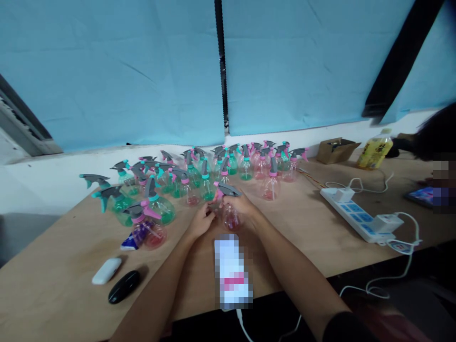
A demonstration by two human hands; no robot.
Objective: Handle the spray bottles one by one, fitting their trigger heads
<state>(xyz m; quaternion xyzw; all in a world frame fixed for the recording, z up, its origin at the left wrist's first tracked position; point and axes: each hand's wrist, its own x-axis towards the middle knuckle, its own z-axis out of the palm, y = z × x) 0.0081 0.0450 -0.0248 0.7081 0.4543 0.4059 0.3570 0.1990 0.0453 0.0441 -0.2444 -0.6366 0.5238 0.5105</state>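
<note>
My right hand (238, 204) is closed around the neck of a clear pinkish spray bottle (232, 220) with a grey and pink trigger head. Pink liquid lies in the bottom of this bottle, which stands nearly upright. Close to its left side is my left hand (202, 219), fingers bent and apart, with nothing visible in them; whether its fingertips touch the bottle I cannot tell. Behind both hands stand several green and pink spray bottles, including a green one (207, 187) and a pink one (271, 187). Between my forearms lies a phone (233, 273), its screen blurred out, with a white cable plugged in.
At left are a pink spray bottle (151, 232), a purple-blue packet (133, 240), a white case (107, 270) and a black case (124, 287). A power strip (359, 218) with white cables, a cardboard box (337, 151), a yellow drink bottle (375, 149) and another person (438, 137) are at right.
</note>
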